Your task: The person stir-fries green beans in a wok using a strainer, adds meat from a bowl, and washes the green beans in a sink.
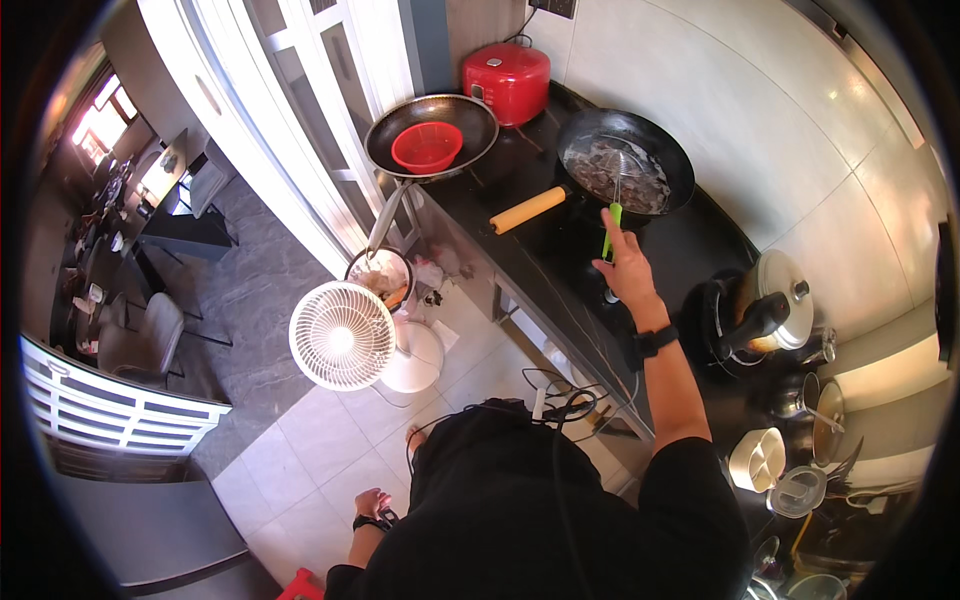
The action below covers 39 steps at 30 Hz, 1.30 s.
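My right hand (pixel 631 274) grips the green handle of a wire kitchen utensil (pixel 615 217), its index finger laid along the handle. The utensil's wire head rests in a dark wok (pixel 679 161). Brownish food (pixel 600 176) with pale foam or liquid lies in the wok; its exact kind is unclear. The wok's yellow handle (pixel 529 210) points left towards the counter's front edge. Low at my side hangs my left hand (pixel 370 501), fingers curled and nothing visible in them, away from the counter.
A second pan (pixel 480 142) holding a red plastic basin (pixel 427 148) sits by a red rice cooker (pixel 508 82), its handle past the counter edge. A lidded pressure cooker (pixel 784 300) stands right. A white fan (pixel 341 336), a bin (pixel 381 274) and cables (pixel 577 409) are below.
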### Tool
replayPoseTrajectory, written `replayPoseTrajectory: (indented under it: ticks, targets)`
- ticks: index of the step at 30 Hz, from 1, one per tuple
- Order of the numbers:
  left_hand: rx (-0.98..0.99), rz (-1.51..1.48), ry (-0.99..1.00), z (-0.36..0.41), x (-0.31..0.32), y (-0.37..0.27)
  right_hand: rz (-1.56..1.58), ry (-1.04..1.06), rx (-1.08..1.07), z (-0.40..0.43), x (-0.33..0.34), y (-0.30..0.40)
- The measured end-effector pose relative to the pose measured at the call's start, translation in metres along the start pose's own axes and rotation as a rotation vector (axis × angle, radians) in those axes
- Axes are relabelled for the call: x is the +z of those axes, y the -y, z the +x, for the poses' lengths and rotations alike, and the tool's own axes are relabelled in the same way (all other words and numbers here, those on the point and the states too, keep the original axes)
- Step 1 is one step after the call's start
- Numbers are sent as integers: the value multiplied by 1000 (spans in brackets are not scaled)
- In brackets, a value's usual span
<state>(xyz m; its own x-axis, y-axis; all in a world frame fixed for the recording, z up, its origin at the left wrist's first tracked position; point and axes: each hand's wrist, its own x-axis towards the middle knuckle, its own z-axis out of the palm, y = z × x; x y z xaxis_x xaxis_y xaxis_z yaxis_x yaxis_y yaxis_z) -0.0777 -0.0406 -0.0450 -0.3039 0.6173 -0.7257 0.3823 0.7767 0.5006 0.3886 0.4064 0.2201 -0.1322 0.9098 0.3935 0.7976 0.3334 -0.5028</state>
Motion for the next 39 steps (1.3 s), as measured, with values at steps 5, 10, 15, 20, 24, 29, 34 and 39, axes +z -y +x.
replayPoseTrajectory:
  ticks: [5, 10, 15, 20, 24, 29, 34, 39]
  targets:
    - [-452, -764, -139, 16, -4, -9, -156, -90, -195, 21, 7, -16]
    - [-490, -756, -183, 12, 4, -3, 154, -313, -138, 24, -62, 36]
    - [-487, -942, 70, 36, 35, 86, 343, -235, 21, 14, -80, 56]
    - [-501, -860, -116, 24, 34, 29, 276, -322, 87, 25, -71, 28]
    - [-487, -804, -197, 16, 28, 21, 455, -340, 137, 27, -64, 29]
    - [-441, -927, -68, 34, 43, 68, 396, -359, 137, 41, -52, 7]
    - [-393, -1021, 18, 21, 49, 95, 244, -486, 109, 59, -72, -15]
    - [-473, -1020, -190, 3, 47, 59, 108, -480, 130, 64, -86, -49]
